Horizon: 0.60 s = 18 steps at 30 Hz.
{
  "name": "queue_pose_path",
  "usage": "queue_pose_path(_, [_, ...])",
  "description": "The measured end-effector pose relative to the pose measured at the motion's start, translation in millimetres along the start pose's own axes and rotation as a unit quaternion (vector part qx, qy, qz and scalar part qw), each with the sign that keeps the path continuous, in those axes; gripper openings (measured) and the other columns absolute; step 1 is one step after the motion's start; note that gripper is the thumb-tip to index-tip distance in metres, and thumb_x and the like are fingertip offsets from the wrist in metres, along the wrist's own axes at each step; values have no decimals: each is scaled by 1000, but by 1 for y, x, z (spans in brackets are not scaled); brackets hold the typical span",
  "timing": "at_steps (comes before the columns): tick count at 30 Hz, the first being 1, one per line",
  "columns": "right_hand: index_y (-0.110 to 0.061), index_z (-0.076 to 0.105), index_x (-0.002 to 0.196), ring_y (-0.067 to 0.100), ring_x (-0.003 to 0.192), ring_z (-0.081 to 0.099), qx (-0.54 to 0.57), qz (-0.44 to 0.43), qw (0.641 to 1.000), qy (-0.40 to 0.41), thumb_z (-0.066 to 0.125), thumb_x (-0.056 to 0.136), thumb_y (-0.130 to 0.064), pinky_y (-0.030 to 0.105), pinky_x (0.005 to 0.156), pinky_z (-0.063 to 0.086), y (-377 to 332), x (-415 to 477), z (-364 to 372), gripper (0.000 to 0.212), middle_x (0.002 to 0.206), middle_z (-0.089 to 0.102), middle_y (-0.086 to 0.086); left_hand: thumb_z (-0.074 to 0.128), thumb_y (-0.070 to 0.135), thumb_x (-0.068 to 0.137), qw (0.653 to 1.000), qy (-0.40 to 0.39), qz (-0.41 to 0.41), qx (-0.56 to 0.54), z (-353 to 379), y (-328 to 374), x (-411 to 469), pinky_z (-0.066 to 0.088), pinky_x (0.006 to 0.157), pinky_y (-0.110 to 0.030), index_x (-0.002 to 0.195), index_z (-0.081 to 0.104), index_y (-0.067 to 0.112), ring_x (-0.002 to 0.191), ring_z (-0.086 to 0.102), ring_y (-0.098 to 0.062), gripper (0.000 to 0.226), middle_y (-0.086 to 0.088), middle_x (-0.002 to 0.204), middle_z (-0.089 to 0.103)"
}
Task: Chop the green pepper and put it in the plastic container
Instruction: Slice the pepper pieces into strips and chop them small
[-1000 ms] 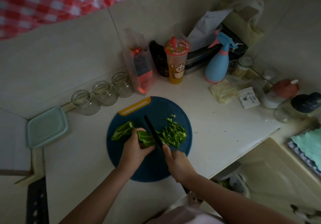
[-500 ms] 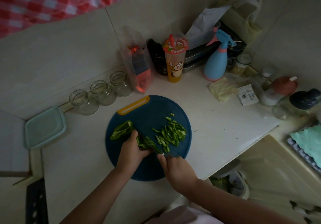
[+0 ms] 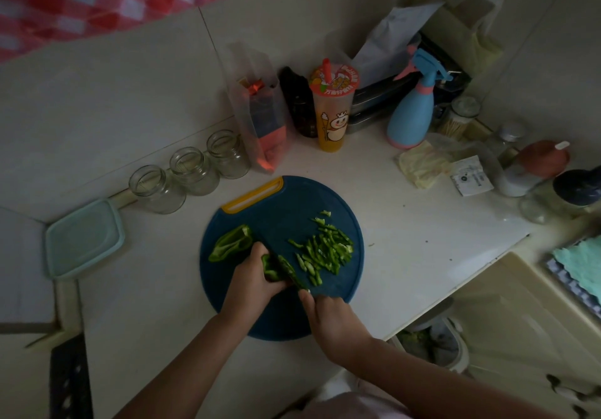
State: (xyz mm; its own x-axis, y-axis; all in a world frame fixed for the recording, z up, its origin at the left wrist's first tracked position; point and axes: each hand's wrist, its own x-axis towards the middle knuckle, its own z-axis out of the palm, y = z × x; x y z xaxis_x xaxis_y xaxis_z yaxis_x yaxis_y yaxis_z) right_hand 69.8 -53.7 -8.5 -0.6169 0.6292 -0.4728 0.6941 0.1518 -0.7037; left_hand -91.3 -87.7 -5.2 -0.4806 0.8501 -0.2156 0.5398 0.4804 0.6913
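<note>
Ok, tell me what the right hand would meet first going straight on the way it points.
Probably the pepper piece held by the left hand: the right hand, gripping the knife, points up-left along the blade toward it. Depth is hard to judge in this dim view.

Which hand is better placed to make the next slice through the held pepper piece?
Right. The right hand grips the knife, its blade lying against the pepper piece on the cutting board; the left hand holds that piece down and has no tool.
</note>
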Motion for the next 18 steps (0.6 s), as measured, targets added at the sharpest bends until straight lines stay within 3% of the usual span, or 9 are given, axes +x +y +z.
queue_pose_path(3, [-20, 36, 59, 18, 56, 47, 22, 7, 1000, -3, 25, 101, -47, 36, 70, 44, -3, 6, 4, 51, 56, 43, -3, 86, 25, 61, 1000, -4, 6, 5, -1, 0, 1, 44, 64, -11, 88, 46, 17, 80, 62, -8, 49, 13, 77, 58])
queue_pose_path(6, [-22, 38, 62, 30, 78, 60, 11, 22, 1000, 9, 22, 101, -47, 36, 73, 44, -11, 16, 12, 49, 66, 50, 2, 85, 25, 64, 1000, -6, 3, 8, -1, 2, 0, 46, 67, -18, 91, 45, 17, 82, 62, -10, 49, 8, 81, 59])
queue_pose_path(11, [-19, 45, 67, 31, 88, 61, 96, 61, 992, 51, 22, 100, -50, 34, 80, 44, -22, 37, 8, 51, 84, 61, 14, 85, 26, 64, 999, 25, -11, -16, 0, 6, 4, 45, 61, -8, 94, 48, 17, 75, 61, -4, 49, 8, 80, 62])
queue_pose_path(14, [-17, 44, 62, 24, 74, 57, 144, 63, 985, 66, 26, 100, -46, 28, 68, 38, -17, 35, -1, 51, 70, 55, 6, 88, 19, 59, 995, 48, -36, -75, 3, 3, 7, 44, 60, -3, 95, 51, 17, 73, 59, 5, 52, 11, 79, 62])
queue_pose_path(16, [-12, 45, 63, 18, 62, 54, 164, 76, 981, 63, 27, 99, -50, 30, 52, 37, -7, 28, -4, 55, 62, 51, 3, 88, 13, 58, 993, 51, -48, -94, 6, 2, 5, 43, 61, -2, 97, 51, 17, 74, 59, 3, 55, 11, 81, 61])
queue_pose_path(18, [-10, 46, 65, 16, 56, 53, 162, 86, 981, 61, 26, 97, -54, 26, 46, 37, 1, 22, -5, 58, 61, 52, 4, 88, 10, 58, 993, 41, -52, -99, 10, 0, 4, 42, 63, -1, 100, 50, 17, 76, 59, -1, 58, 10, 83, 61])
